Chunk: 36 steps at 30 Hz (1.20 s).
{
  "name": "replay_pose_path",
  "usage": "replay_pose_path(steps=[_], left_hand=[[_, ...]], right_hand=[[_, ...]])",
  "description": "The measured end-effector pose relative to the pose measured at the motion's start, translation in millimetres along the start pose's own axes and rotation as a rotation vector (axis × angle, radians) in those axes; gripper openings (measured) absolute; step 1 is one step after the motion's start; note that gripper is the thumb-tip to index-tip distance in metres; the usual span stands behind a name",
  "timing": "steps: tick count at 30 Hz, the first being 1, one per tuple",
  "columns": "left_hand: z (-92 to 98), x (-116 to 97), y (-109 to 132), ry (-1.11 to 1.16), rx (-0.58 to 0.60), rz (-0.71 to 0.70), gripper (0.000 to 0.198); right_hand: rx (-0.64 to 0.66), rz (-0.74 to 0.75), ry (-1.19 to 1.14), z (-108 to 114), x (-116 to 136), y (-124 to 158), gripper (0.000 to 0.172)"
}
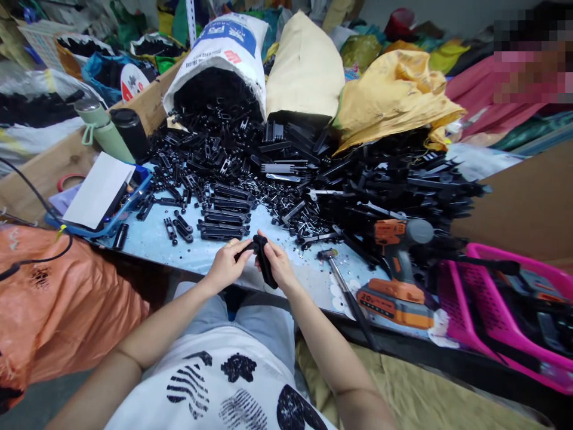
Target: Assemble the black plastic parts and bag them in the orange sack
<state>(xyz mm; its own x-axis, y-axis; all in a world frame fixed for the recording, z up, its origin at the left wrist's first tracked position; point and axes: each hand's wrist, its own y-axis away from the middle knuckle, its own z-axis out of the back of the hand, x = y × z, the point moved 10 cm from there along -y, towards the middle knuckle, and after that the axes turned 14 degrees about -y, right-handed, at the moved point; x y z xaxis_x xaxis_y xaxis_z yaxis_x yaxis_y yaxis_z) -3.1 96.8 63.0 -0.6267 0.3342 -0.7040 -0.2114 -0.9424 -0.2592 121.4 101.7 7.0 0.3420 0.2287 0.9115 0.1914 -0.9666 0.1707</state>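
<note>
Over the table's front edge, my right hand is closed around a long black plastic part, which slants down toward my lap. My left hand pinches a small dark piece at the upper end of that part; the fingers partly hide it. Just beyond my hands lies a stack of similar long black parts, set side by side. Left of it are a few short black clip-like pieces. Small screws or pins are scattered with black parts to the right.
Large heaps of black parts spill from a white sack and others. At right are a hammer, an orange cordless drill and a pink basket. A blue tray and green bottle stand left.
</note>
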Motion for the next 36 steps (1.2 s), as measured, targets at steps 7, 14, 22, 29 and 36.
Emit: replay_pose_path(steps=[7,14,22,29,36], left_hand=[[4.2,-12.6,6.2,-0.119,-0.053,-0.089,0.034],[16.4,-28.9,9.5,-0.018,-0.353,-0.058,0.035],[15.7,-28.6,-11.5,0.069,-0.21,-0.218,0.032],[-7.5,17.9,-1.3,-0.045,-0.123,0.023,0.035],[-55.5,-7.4,19.0,-0.605,0.275,-0.367,0.048]], right_hand=[[0.176,0.219,0.449,-6.1,32.0,7.5,0.053],[-0.003,0.332,0.343,-17.7,32.6,16.5,0.055],[-0.147,0.344,0.283,-9.7,12.5,18.1,0.063],[0.008,0.242,0.513,-16.2,0.1,0.5,0.059],[-0.731,0.136,1.164,104.2,86.6,-60.6,0.069]])
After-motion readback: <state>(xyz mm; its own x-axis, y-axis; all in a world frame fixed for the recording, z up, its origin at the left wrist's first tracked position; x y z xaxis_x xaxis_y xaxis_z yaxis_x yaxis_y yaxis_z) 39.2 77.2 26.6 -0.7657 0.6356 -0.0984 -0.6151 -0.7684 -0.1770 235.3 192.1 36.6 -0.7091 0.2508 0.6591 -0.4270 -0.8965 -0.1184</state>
